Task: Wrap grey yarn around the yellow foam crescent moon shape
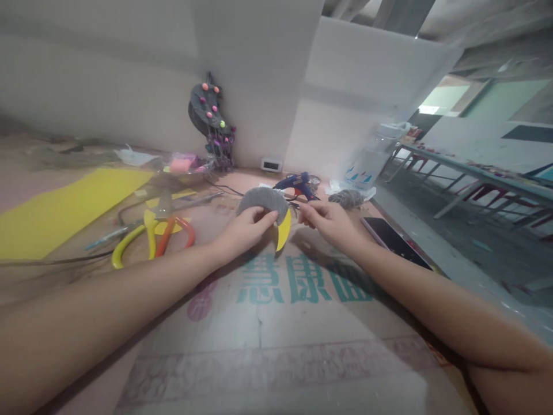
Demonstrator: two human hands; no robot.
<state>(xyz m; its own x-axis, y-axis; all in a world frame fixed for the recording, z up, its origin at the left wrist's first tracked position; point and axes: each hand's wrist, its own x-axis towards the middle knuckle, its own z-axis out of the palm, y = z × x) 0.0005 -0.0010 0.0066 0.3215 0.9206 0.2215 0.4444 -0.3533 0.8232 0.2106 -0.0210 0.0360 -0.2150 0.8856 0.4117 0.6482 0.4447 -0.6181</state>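
My left hand (246, 229) is closed on a yellow crescent-shaped piece (283, 231) whose upper part is wrapped in grey yarn (263, 199). It holds the piece upright above the cardboard sheet (276, 323). My right hand (324, 222) sits just to the right of the crescent, fingers pinched together on a thin grey strand that runs toward the piece. A ball of grey yarn (347, 198) lies behind the right hand.
A blue glue gun (296, 185) lies beyond the hands. Yellow and orange scissors (151, 236) rest at left near a yellow foam sheet (56, 210). A dark phone (395, 239) lies at right. A grey ornament with coloured pompoms (211, 121) leans in the wall corner.
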